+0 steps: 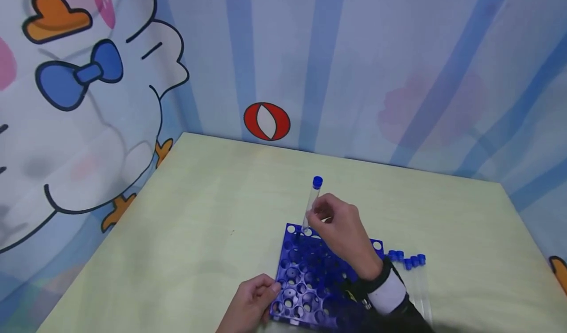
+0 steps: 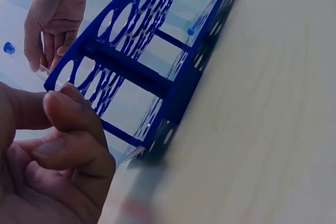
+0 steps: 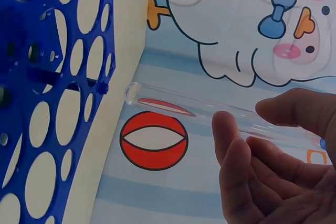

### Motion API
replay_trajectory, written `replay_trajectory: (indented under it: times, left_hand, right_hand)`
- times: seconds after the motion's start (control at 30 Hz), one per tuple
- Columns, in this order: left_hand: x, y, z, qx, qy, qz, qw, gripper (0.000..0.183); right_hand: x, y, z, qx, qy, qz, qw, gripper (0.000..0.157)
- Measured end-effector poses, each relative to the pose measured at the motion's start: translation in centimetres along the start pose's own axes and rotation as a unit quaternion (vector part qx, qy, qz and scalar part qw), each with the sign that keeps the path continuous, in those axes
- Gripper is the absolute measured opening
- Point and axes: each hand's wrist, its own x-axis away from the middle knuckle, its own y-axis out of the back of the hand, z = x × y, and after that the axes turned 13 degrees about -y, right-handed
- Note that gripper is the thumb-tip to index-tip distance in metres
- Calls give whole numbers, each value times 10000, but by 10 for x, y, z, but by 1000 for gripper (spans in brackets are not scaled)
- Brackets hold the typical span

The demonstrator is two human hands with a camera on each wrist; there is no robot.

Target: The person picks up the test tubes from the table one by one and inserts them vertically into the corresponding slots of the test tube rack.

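Note:
My right hand [image 1: 343,227] pinches a clear test tube [image 1: 312,199] with a blue cap [image 1: 317,182] between thumb and fingertips. The tube stands nearly upright, slightly tilted, over the far left corner of a blue test tube rack [image 1: 321,274]. In the right wrist view, the rounded tube bottom [image 3: 132,94] is just apart from the rack [image 3: 104,51]. My left hand [image 1: 250,298] grips the rack's near left edge, thumb on top. The left wrist view shows the left fingertips [image 2: 65,111] at the rack's corner. My right forearm hides much of the rack's right side.
Several more blue-capped tubes [image 1: 414,261] lie on the table right of the rack, partly behind my right sleeve. A pale yellow cloth [image 1: 212,195] covers the table. Printed cartoon walls [image 1: 283,52] stand behind and to the left.

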Motion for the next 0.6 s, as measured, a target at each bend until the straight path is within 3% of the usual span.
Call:
replay_trajectory:
  times: [0.3,0.6]
  left_hand:
    - [0,2,1,-251,-74,-16,9997,32]
    - [1,1,-4,-168,2,-21,9999,33]
  right_hand:
    - [-3,-10,0,-15,-113,154,9998,8]
    - [-6,-21,2,21,-26,123,9999,10]
